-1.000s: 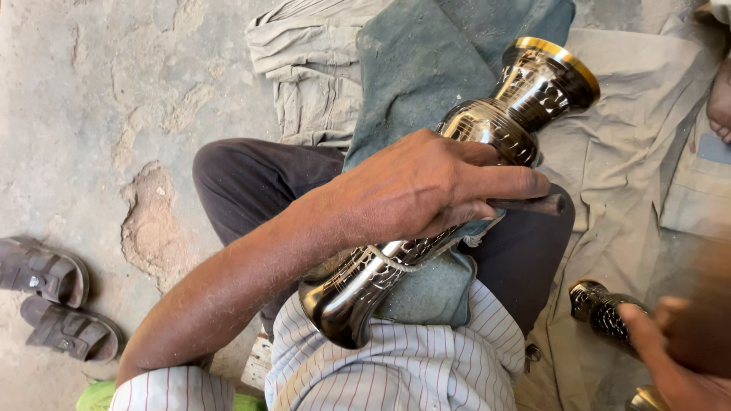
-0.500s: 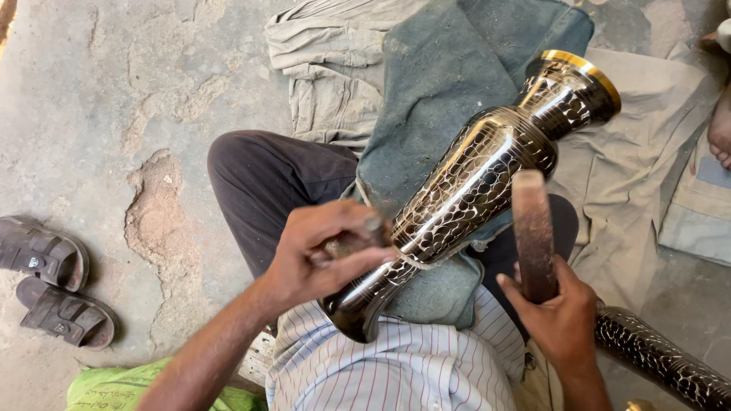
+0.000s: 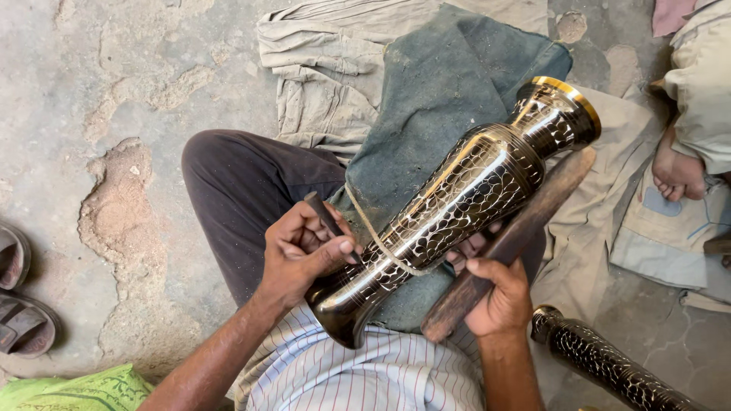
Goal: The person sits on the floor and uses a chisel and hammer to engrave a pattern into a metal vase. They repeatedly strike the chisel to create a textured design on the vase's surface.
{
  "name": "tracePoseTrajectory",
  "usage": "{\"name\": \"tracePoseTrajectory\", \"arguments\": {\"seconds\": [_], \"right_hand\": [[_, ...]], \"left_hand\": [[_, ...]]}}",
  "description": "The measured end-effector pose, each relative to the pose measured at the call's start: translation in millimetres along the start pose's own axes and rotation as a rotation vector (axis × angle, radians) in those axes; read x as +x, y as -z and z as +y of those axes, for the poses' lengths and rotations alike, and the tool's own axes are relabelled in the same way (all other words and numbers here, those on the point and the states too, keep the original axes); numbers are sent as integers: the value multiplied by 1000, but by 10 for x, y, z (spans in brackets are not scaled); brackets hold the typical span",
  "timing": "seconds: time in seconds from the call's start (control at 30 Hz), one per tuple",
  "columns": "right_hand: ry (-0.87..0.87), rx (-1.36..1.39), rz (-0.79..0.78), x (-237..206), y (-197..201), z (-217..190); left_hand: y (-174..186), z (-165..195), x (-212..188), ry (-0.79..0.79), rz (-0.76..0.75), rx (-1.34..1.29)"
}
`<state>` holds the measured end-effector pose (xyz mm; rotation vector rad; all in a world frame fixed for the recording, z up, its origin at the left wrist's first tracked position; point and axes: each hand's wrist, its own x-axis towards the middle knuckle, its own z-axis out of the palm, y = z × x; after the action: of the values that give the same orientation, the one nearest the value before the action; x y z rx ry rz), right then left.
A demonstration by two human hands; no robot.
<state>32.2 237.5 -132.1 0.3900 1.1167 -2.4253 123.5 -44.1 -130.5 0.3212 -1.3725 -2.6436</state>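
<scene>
Your left hand point(image 3: 301, 255) pinched a short dark punch point(image 3: 329, 222) between thumb and fingers, its tip set against the lower body of the vase point(image 3: 457, 205), apparently placed to mark the metal. Your right hand point(image 3: 499, 293) was closed around a wooden stick point(image 3: 506, 243), held alongside the vase, its fingers also touching the vase's underside.

Vase: dark metal with a bright crackle pattern and a gold rim, lying tilted across your lap, foot toward your striped shirt point(image 3: 365, 377), mouth pointing away; a cord point(image 3: 377, 243) looped round its narrow waist, seemingly to steady it. Contents could not be seen.

Blue-grey cloth point(image 3: 449, 84): spread beneath the vase, likely as padding.

Second patterned vase point(image 3: 609, 365): lay on the ground beside your right forearm.

Sandals point(image 3: 19, 304): off to the left.

Another person's foot point(image 3: 678, 171): far right.
</scene>
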Motion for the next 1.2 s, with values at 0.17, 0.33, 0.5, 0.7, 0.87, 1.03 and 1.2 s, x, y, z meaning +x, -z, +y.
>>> {"name": "tracePoseTrajectory", "arguments": {"seconds": [0.17, 0.33, 0.5, 0.7, 0.87, 1.03, 1.2], "right_hand": [[72, -195, 15, -310, -10, -106], [332, -467, -81, -787, -152, -378], [554, -640, -218, -755, -187, -89], [166, -665, 59, -592, -45, -161], [399, -913, 183, -750, -73, -748], [255, -1168, 221, -828, -238, -1168], [387, -1417, 156, -872, 5, -1427]], "left_hand": [[5, -10, 124, 18, -7, 70], [-77, 192, 251, -93, -142, 246], [-397, 313, 684, -126, -301, 542], [-896, 426, 1014, -327, -477, 671], [-1103, 579, 1097, -413, -603, 770], [-1187, 657, 1182, -406, -749, 814], [-1247, 722, 1266, -388, -857, 946]]}}
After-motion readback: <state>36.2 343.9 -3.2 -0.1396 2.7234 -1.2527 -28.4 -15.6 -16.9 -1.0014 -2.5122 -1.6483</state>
